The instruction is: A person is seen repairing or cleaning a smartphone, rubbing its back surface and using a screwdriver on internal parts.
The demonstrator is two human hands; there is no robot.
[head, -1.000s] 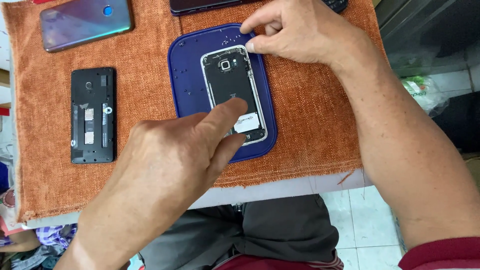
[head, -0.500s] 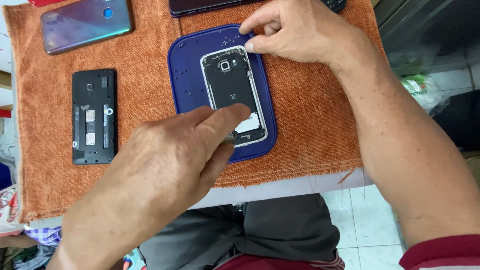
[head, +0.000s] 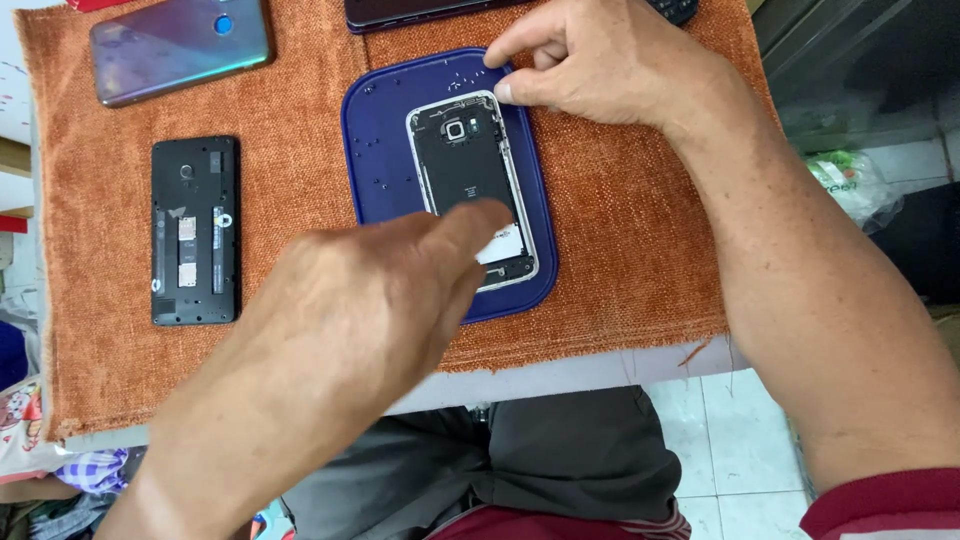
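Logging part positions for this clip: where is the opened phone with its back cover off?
In the head view the opened phone lies on the blue tray, centre of the orange cloth, between the right hand and the left hand.

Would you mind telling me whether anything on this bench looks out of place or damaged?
Two phones lie opened: one without its back cover on the blue tray, another black one bare on the orange cloth. Tiny screws are scattered loose on the tray beside the right hand.
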